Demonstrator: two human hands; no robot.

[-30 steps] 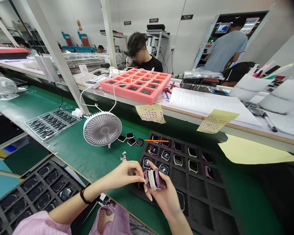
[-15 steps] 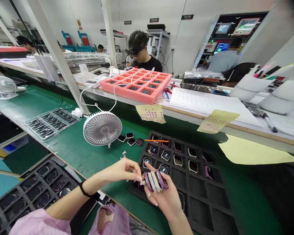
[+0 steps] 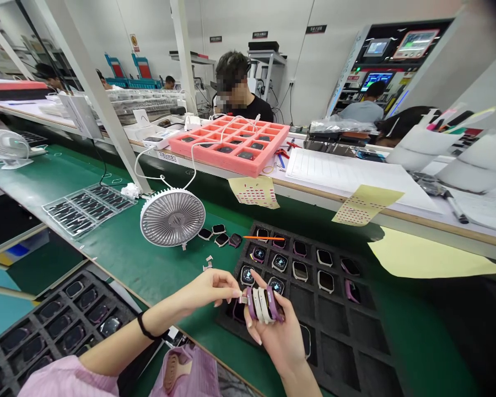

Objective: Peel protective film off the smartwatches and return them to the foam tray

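Note:
My right hand [image 3: 273, 331] grips a bundle of several smartwatches [image 3: 262, 304] with purple and white bands, held on edge above a black foam tray [image 3: 314, 325]. My left hand [image 3: 209, 289] reaches in from the left. Its thumb and fingertips pinch a small pale tab [image 3: 243, 298] right at the bundle's edge. The tab is too small to identify. Rows of smartwatches [image 3: 300, 271] sit in the tray's cells beyond my hands, and my right hand hides the cells beneath it.
A white desk fan [image 3: 172, 217] stands on the green mat, with several loose watch bodies [image 3: 217, 235] and small pale pieces [image 3: 209, 263] nearby. Another foam tray of watches [image 3: 62, 336] lies at lower left. A pink foam tray [image 3: 227, 146] sits on the shelf, where a co-worker [image 3: 242, 88] faces me.
My left hand has moved closer to the bundle and now pinches at its edge. My right hand has turned the bundle slightly. A blue-shirted person in the background has moved lower and farther back.

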